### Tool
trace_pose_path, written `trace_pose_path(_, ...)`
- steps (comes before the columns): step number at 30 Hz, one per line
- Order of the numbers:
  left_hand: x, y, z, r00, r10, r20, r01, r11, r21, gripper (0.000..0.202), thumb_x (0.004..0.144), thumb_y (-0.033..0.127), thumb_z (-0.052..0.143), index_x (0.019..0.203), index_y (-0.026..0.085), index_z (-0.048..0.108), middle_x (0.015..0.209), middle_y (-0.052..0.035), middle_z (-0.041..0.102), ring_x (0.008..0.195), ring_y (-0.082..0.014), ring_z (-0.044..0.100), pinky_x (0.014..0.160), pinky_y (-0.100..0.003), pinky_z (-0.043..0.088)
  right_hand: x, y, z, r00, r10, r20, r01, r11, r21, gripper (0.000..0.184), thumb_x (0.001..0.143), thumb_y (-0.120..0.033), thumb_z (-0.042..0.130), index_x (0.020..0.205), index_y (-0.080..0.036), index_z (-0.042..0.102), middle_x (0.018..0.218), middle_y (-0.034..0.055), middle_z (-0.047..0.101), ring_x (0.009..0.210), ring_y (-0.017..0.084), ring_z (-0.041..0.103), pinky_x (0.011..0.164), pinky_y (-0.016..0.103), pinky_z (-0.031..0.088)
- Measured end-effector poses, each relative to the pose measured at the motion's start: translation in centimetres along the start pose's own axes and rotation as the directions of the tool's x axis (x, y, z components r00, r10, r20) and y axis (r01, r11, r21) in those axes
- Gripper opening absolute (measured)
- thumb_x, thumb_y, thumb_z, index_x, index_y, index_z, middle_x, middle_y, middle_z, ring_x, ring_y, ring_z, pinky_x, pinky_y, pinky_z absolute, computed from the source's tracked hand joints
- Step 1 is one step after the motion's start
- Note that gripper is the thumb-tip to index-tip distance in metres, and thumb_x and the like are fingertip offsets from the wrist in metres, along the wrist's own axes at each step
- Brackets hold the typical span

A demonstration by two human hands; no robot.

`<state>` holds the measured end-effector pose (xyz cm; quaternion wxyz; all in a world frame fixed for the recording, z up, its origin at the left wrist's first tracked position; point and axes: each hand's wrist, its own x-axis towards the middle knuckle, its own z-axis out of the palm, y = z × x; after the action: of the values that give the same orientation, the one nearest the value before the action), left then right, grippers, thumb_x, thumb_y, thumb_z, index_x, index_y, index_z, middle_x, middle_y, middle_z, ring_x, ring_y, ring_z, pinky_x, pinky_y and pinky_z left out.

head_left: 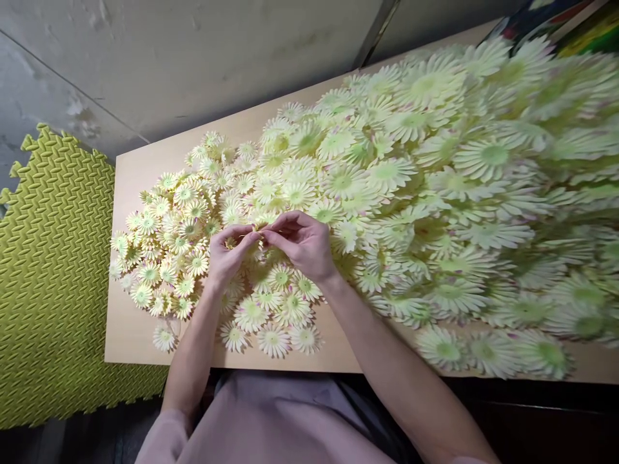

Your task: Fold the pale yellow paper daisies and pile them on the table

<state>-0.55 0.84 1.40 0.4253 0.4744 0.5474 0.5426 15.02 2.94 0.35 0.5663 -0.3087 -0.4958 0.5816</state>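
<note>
My left hand [231, 252] and my right hand [305, 243] meet over the flower-covered table, thumbs and forefingers pinched together. Between the fingertips is a small yellowish piece, perhaps part of an artificial flower; most of it is hidden by the fingers. Beneath and in front of my hands lie loose artificial daisy heads [293, 308], pale cream-green with pinkish petal tips. To the left spreads a heap of smaller daisy heads [186, 229]. A large pile of bigger daisy heads [488, 161] covers the right side, blurred toward the edge.
The light wooden table [140, 341] stands against a grey, scuffed wall [217, 58]. A yellow-green interlocking foam mat [58, 277] stands at the left. Colourful material [580, 26] lies at the back right corner. My lap is just below the table's front edge.
</note>
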Motion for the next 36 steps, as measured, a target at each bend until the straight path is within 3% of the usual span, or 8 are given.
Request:
trace_pose_path(4, -0.10, -0.27, 0.16, 0.998, -0.034, -0.052, 0.032, 0.999, -0.041, 0.021, 0.072, 0.041, 0.081, 0.077, 0.020, 0.077, 0.074, -0.0027, 0.073, 0.069, -0.0117, 0.064, 0.067, -0.025, 0.049, 0.12, -0.25, 0.18, 0.999, 0.032, -0.015, -0.031, 0.998, 0.046, 0.017, 0.074, -0.026, 0.083, 0.083, -0.021, 0.069, 0.078, -0.0002, 0.074, 0.072, 0.015, 0.073, 0.070, 0.030, 0.066)
trace_pose_path(11, -0.14, -0.21, 0.23, 0.999, -0.043, -0.020, 0.042, 0.998, -0.053, 0.021, 0.074, 0.040, 0.080, 0.079, 0.020, 0.079, 0.075, -0.0032, 0.075, 0.068, -0.0115, 0.064, 0.067, -0.024, 0.048, 0.47, -0.27, -0.10, 0.994, 0.110, -0.003, -0.109, 0.992, 0.065, 0.018, 0.077, -0.031, 0.080, 0.087, -0.022, 0.068, 0.081, 0.0003, 0.076, 0.073, 0.015, 0.074, 0.071, 0.029, 0.065)
trace_pose_path(22, -0.14, 0.01, 0.05, 0.998, -0.064, -0.015, 0.063, 0.997, -0.044, 0.021, 0.073, 0.041, 0.080, 0.078, 0.021, 0.079, 0.075, -0.0043, 0.075, 0.068, -0.0122, 0.065, 0.065, -0.025, 0.049, 0.24, -0.32, -0.30, 0.993, 0.114, 0.016, -0.115, 0.993, 0.025, 0.027, 0.070, -0.025, 0.085, 0.091, -0.022, 0.068, 0.087, 0.0013, 0.079, 0.084, 0.019, 0.077, 0.081, 0.035, 0.066)
trace_pose_path(36, -0.12, -0.33, -0.06, 0.999, -0.043, 0.009, 0.043, 0.998, -0.049, 0.020, 0.075, 0.041, 0.079, 0.080, 0.022, 0.079, 0.075, -0.0036, 0.075, 0.066, -0.0111, 0.064, 0.062, -0.024, 0.049, 0.21, -0.40, -0.28, 0.991, 0.134, -0.002, -0.134, 0.991, 0.022, 0.026, 0.071, -0.026, 0.084, 0.091, -0.021, 0.069, 0.088, 0.0025, 0.080, 0.082, 0.019, 0.077, 0.079, 0.033, 0.066)
